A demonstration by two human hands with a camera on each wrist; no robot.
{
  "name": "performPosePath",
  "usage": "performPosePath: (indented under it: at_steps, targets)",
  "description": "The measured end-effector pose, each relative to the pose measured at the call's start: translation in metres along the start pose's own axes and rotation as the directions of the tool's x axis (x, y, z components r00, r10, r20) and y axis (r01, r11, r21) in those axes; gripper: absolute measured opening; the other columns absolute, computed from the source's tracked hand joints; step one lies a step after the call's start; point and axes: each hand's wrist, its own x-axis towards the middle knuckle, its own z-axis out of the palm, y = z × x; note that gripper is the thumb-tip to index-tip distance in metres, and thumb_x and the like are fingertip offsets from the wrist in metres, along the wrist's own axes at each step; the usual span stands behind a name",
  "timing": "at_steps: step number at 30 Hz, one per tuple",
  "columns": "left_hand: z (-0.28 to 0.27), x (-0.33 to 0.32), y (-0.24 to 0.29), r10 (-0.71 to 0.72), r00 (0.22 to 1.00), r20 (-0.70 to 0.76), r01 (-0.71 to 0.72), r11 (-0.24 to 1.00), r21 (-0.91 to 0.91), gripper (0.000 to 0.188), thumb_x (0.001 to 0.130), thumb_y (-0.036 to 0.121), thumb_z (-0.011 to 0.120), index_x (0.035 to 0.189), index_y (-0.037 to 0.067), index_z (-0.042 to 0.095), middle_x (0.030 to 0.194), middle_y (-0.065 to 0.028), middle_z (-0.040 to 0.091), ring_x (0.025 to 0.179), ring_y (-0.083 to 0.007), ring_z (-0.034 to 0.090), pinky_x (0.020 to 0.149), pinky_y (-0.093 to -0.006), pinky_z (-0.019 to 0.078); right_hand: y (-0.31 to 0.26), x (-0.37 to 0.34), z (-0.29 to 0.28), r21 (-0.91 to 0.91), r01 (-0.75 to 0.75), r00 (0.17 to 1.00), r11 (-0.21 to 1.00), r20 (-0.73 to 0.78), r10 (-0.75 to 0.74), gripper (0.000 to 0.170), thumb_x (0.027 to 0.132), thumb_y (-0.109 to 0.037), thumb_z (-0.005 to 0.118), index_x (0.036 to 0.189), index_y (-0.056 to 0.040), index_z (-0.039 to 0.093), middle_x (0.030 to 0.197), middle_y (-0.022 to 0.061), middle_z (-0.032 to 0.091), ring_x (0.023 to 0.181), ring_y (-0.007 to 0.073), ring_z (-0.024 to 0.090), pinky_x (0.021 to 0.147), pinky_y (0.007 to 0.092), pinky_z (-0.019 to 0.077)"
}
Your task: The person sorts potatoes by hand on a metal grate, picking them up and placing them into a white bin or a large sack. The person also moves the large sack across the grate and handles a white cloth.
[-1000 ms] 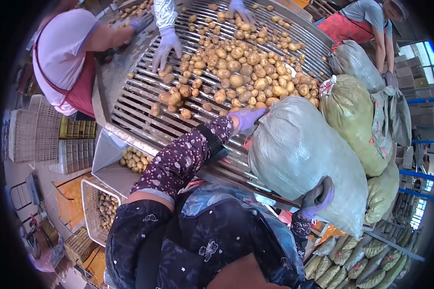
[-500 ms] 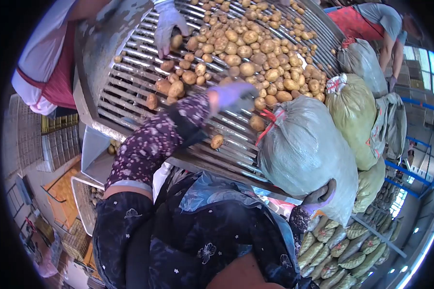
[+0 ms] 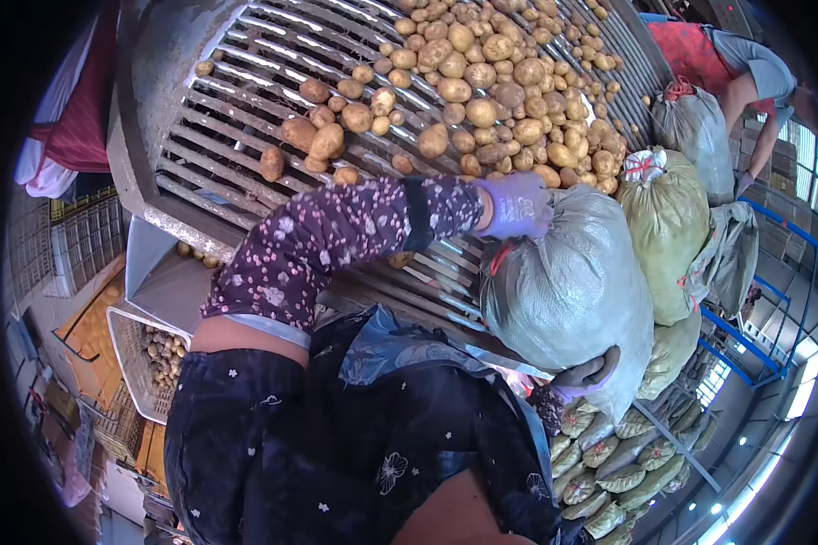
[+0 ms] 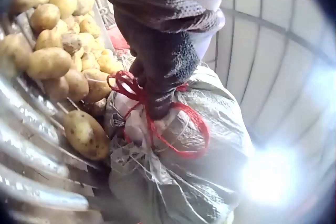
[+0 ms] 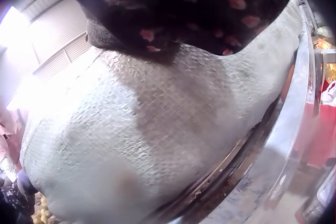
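Observation:
A stuffed, pale woven sack [image 3: 568, 272] lies over the near right edge of the slatted potato grader [image 3: 245, 118]. My left hand [image 3: 518, 207], in a purple glove with a dark coated palm, grips its gathered neck. Close up in the left wrist view, red string [image 4: 191, 129] loops around that neck beside the gloved fingers [image 4: 163, 95]. Lower down the same sack, my gloved right hand [image 3: 588, 372] holds its side with curled fingers. The right wrist view shows mostly the sack's woven body [image 5: 173, 140], with that hand largely hidden behind the floral sleeve [image 5: 199, 8].
Loose potatoes [image 3: 482, 113] are heaped on the slats beyond the sack. A yellowish tied sack [image 3: 668, 236] and a grey one [image 3: 695, 136] stand to the right. A person [image 3: 754, 68] bends over at far right. A white crate of potatoes [image 3: 141, 359] sits below left.
My left hand left the sack's neck, swung left over the slats, then returned to grip the neck. My right hand stays at the sack's lower side. The head view has shifted.

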Motion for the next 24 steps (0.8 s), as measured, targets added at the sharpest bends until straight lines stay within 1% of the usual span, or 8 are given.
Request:
performPosePath:
  at_steps: [5, 9, 10, 13, 16, 21, 22, 24]
  targets:
    - [0.009, -0.020, -0.017, -0.232, 0.955, -0.182, 0.086, 0.808, -0.582, 0.018, 0.078, 0.019, 0.067, 0.093, 0.010, 0.071, 0.083, -0.0103, 0.065, 0.081, -0.0309, 0.064, 0.072, -0.0379, 0.0504, 0.000, 0.002, 0.000, -0.004, 0.000, 1.000, 1.000, -0.001, 0.000, 0.045, 0.100, -0.030, 0.044, 0.120, 0.0080, 0.054, 0.128, 0.0231, 0.053, 0.120, 0.0359, 0.049, 0.105, 0.0460, 0.0362]
    - [0.061, -0.013, -0.001, -0.525, 0.827, 0.204, 0.164, -0.123, -0.979, 0.028, 0.088, 0.029, 0.067, 0.102, 0.004, 0.069, 0.087, -0.0041, 0.069, 0.083, -0.0144, 0.063, 0.075, -0.0295, 0.0487, 0.000, 0.000, -0.003, -0.014, 0.004, 1.000, 1.000, 0.011, -0.004, 0.045, 0.100, -0.031, 0.043, 0.120, 0.0073, 0.054, 0.129, 0.0227, 0.052, 0.121, 0.0356, 0.048, 0.105, 0.0461, 0.0359]
    - [0.063, -0.011, 0.006, -0.583, 0.795, 0.166, -0.041, -0.325, -0.945, 0.031, 0.091, 0.031, 0.066, 0.099, 0.000, 0.069, 0.092, -0.0016, 0.069, 0.088, -0.0068, 0.059, 0.079, -0.0259, 0.0473, -0.001, 0.000, -0.002, -0.008, -0.003, 1.000, 1.000, 0.010, 0.003, 0.045, 0.100, -0.031, 0.043, 0.120, 0.0070, 0.054, 0.129, 0.0225, 0.052, 0.121, 0.0356, 0.048, 0.105, 0.0461, 0.0359]
    - [0.044, -0.022, 0.008, -0.545, 0.774, 0.324, 0.048, -0.460, -0.887, 0.023, 0.092, 0.021, 0.064, 0.094, -0.001, 0.069, 0.093, -0.0021, 0.068, 0.090, -0.0083, 0.060, 0.083, -0.0251, 0.0463, 0.007, -0.001, 0.000, 0.022, -0.011, 1.000, 1.000, 0.000, 0.011, 0.043, 0.101, -0.030, 0.042, 0.121, 0.0062, 0.054, 0.129, 0.0219, 0.052, 0.121, 0.0355, 0.048, 0.105, 0.0460, 0.0359]
    - [0.061, -0.026, 0.005, -0.469, 0.874, 0.123, -0.052, -0.343, -0.938, 0.021, 0.093, 0.016, 0.059, 0.097, -0.003, 0.066, 0.101, -0.0047, 0.066, 0.095, -0.0095, 0.059, 0.089, -0.0240, 0.0444, 0.007, -0.003, 0.000, 0.021, 0.004, 1.000, 1.000, -0.008, -0.004, 0.042, 0.101, -0.029, 0.042, 0.121, 0.0056, 0.054, 0.129, 0.0214, 0.052, 0.121, 0.0353, 0.048, 0.105, 0.0457, 0.0360]
    - [0.056, -0.056, 0.034, -0.585, 0.775, -0.239, -0.443, -0.234, -0.865, 0.025, 0.097, 0.019, 0.047, 0.101, -0.001, 0.061, 0.100, -0.0094, 0.063, 0.105, -0.0170, 0.058, 0.094, -0.0316, 0.0434, 0.011, 0.000, 0.000, 0.030, 0.078, 0.997, 0.997, -0.004, -0.078, 0.040, 0.100, -0.028, 0.042, 0.118, 0.0052, 0.056, 0.128, 0.0214, 0.053, 0.119, 0.0354, 0.049, 0.103, 0.0463, 0.0373]
    - [0.020, -0.066, 0.043, -0.604, 0.791, -0.096, -0.473, -0.505, -0.722, 0.025, 0.098, 0.019, 0.046, 0.099, -0.001, 0.061, 0.098, -0.0104, 0.063, 0.104, -0.0182, 0.057, 0.093, -0.0329, 0.0437, 0.012, 0.000, 0.000, 0.031, 0.092, 0.996, 0.995, -0.003, -0.092, 0.039, 0.100, -0.027, 0.041, 0.118, 0.0051, 0.056, 0.128, 0.0215, 0.053, 0.119, 0.0354, 0.050, 0.103, 0.0465, 0.0375]
    - [-0.005, -0.091, 0.039, -0.591, 0.805, 0.048, -0.406, -0.609, -0.682, 0.026, 0.098, 0.020, 0.045, 0.094, 0.000, 0.060, 0.094, -0.0116, 0.061, 0.102, -0.0201, 0.056, 0.090, -0.0345, 0.0442, 0.012, -0.002, 0.002, 0.027, 0.063, 0.998, 0.998, -0.026, -0.062, 0.038, 0.100, -0.026, 0.042, 0.117, 0.0048, 0.056, 0.127, 0.0216, 0.054, 0.118, 0.0353, 0.051, 0.103, 0.0462, 0.0382]
